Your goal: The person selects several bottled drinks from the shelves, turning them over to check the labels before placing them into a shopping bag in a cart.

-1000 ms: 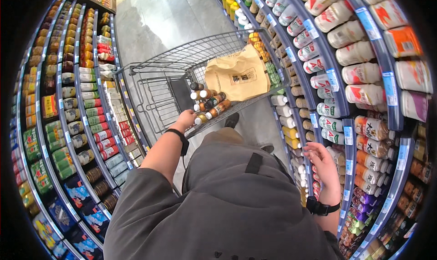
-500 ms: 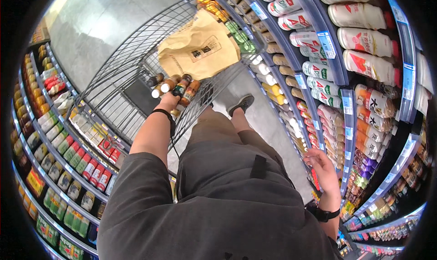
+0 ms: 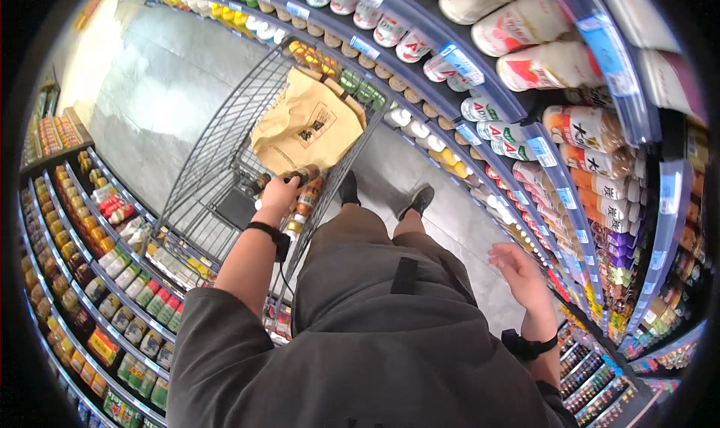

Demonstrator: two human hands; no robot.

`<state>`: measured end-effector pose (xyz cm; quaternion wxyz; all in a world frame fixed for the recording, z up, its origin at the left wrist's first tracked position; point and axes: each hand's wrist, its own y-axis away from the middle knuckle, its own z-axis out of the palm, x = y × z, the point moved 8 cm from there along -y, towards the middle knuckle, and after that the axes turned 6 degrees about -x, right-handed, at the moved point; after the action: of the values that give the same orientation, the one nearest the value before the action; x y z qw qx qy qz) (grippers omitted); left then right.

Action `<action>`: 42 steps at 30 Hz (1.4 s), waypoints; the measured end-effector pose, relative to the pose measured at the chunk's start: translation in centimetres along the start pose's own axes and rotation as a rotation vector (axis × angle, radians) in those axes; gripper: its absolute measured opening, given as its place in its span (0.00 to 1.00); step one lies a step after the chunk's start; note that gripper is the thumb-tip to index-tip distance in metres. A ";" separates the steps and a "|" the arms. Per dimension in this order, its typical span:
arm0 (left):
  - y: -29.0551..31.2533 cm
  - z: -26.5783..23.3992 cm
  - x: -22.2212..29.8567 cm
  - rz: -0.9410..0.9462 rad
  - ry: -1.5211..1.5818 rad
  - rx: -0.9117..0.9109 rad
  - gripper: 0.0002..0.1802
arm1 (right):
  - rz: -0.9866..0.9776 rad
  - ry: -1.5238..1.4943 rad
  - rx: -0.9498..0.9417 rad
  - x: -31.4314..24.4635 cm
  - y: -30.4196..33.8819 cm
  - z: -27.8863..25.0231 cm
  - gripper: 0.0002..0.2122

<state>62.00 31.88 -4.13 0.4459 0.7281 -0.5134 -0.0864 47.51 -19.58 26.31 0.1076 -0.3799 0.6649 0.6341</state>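
1. Step in hand: the left hand (image 3: 280, 196) reaches into the near part of the cart (image 3: 196, 158) and appears to be handling a dark bottle (image 3: 304, 175).
2. Left fingers: apparently curled round the dark bottle; how firmly cannot be told.
3. Position: the dark bottle lies under and just right of these fingers, its near end covered by the hand. An amber bottle (image 3: 308, 195) lies beside it, nearer and right; the paper bag (image 3: 309, 124) stands on the far side.
4. Right hand (image 3: 519, 276): fingers loosely spread, holding nothing, left of the right shelf (image 3: 499, 98).
5. Next move, as judged: it calls for a secure hold and clearance from neighbouring bottles.
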 end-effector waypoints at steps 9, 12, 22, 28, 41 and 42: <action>18.0 -10.7 26.5 0.663 0.394 -0.202 0.15 | -0.345 -0.154 -0.007 -4.0 2.2 -5.1 0.17; 25.2 -9.9 36.0 0.909 0.502 -0.383 0.18 | -0.473 -0.570 -0.061 -5.1 3.9 -6.8 0.24; 43.4 0.8 56.3 1.328 -0.099 -0.655 0.16 | -0.673 -0.869 -0.159 2.4 14.5 -14.6 0.26; 48.7 5.3 63.0 1.121 0.472 -0.886 0.24 | -0.937 -0.611 0.192 3.3 20.9 -21.2 0.30; 61.0 3.2 71.8 1.983 0.271 0.110 0.38 | -1.085 -0.297 0.451 5.7 28.1 -28.6 0.29; 60.6 2.7 71.7 1.960 0.294 0.185 0.39 | -1.070 -0.336 0.432 6.7 28.0 -28.8 0.27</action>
<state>52.60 -33.38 62.85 0.3209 0.0177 -0.8324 0.4515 34.70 -51.31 48.38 0.5901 -0.5260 0.4692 0.3936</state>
